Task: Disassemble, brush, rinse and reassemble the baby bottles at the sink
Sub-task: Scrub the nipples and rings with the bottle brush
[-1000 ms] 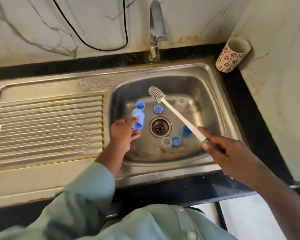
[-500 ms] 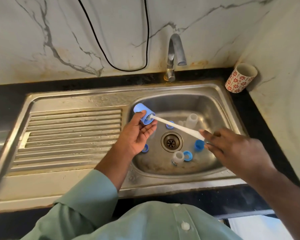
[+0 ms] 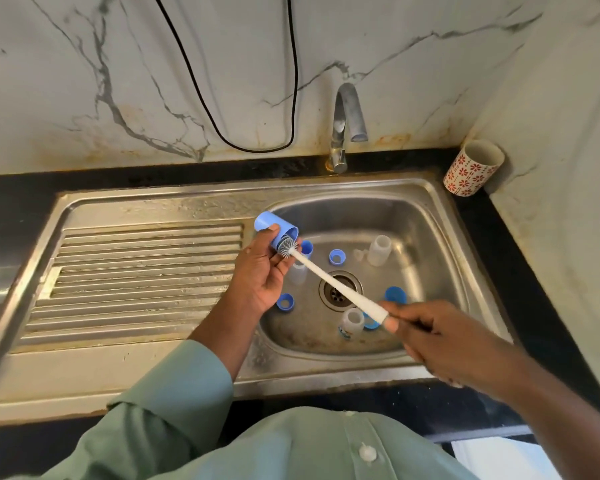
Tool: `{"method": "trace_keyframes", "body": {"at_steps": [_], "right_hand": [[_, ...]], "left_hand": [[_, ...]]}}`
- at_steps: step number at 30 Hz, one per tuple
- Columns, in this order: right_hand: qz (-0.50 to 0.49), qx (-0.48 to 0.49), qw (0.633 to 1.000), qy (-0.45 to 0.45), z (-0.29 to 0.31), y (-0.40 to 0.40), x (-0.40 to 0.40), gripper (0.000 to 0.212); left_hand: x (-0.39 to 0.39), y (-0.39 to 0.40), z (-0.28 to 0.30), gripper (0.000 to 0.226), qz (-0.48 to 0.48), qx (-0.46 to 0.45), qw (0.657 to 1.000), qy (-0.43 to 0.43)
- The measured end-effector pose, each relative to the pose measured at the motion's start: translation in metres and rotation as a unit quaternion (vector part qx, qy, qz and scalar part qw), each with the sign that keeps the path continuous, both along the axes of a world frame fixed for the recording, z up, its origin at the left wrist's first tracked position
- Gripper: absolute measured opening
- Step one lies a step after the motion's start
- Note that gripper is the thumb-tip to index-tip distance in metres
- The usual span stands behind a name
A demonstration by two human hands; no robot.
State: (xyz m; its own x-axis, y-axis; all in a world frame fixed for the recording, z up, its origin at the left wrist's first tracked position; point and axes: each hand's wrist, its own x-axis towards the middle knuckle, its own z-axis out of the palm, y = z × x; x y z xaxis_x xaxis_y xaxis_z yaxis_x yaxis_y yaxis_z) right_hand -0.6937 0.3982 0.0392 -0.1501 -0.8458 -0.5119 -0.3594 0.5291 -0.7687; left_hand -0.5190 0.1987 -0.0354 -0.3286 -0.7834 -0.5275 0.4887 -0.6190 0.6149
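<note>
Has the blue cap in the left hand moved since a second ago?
Yes. The blue cap was down near the drain; now it is lifted, up by the basin's back-left rim.

You have a steel sink [image 3: 326, 197] set in a dark counter [image 3: 520, 258], with its ribbed drainboard [image 3: 146, 278] at centre left. Around the drain [image 3: 338, 292] in the basin you see three clear bottles [image 3: 379, 250], [image 3: 351, 322], [image 3: 297, 271], blue rings [image 3: 337, 257], [image 3: 285, 302] and a blue cap [image 3: 395, 294]. On the counter at upper right, a flowered cup [image 3: 471, 169] stands in the corner.
</note>
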Motion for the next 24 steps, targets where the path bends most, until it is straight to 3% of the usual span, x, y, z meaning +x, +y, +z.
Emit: {"method": "trace_keyframes", "body": {"at_steps": [2, 4, 6, 8, 10, 15, 17, 19, 21, 24], "right_hand": [[-0.032, 0.008, 0.995, -0.091, 0.005, -0.002, -0.008, 0.022], [-0.074, 0.001, 0.993, -0.089, 0.000, -0.005, -0.010, 0.029], [-0.043, -0.031, 0.996, 0.068, -0.010, -0.008, -0.004, 0.033], [0.028, -0.081, 0.976, 0.199, -0.012, -0.008, 0.003, 0.037], [0.047, -0.106, 0.955, 0.274, -0.012, -0.008, 0.000, 0.043], [0.057, -0.060, 0.910, 0.405, -0.026, -0.014, 0.011, 0.045], [0.084, -0.075, 0.932, 0.346, -0.028, -0.006, 0.021, 0.044], [0.045, -0.076, 0.988, 0.123, -0.025, 0.002, 0.018, 0.033], [-0.038, -0.062, 0.992, -0.103, -0.020, 0.008, 0.012, 0.026], [-0.067, -0.074, 0.984, -0.150, -0.021, 0.012, 0.013, 0.027]], "left_hand": [[0.002, -0.001, 0.001, 0.026, -0.001, -0.011, 1.000, 0.017], [0.000, -0.003, 0.007, 0.030, -0.022, -0.030, 0.999, 0.023], [-0.002, -0.005, 0.014, 0.037, -0.037, -0.037, 0.999, 0.006], [-0.001, -0.006, 0.014, 0.048, -0.031, -0.034, 0.999, -0.002], [0.001, -0.008, 0.012, 0.047, -0.023, -0.043, 0.999, -0.012], [0.001, -0.013, 0.014, 0.045, -0.008, -0.040, 0.998, -0.044], [0.002, -0.016, 0.013, 0.042, -0.002, -0.034, 0.997, -0.072], [0.008, -0.019, 0.013, 0.035, 0.015, -0.041, 0.998, -0.044], [0.013, -0.022, 0.012, 0.054, 0.000, -0.068, 0.996, 0.062], [0.020, -0.022, 0.010, 0.082, -0.078, -0.095, 0.981, 0.151]]}}
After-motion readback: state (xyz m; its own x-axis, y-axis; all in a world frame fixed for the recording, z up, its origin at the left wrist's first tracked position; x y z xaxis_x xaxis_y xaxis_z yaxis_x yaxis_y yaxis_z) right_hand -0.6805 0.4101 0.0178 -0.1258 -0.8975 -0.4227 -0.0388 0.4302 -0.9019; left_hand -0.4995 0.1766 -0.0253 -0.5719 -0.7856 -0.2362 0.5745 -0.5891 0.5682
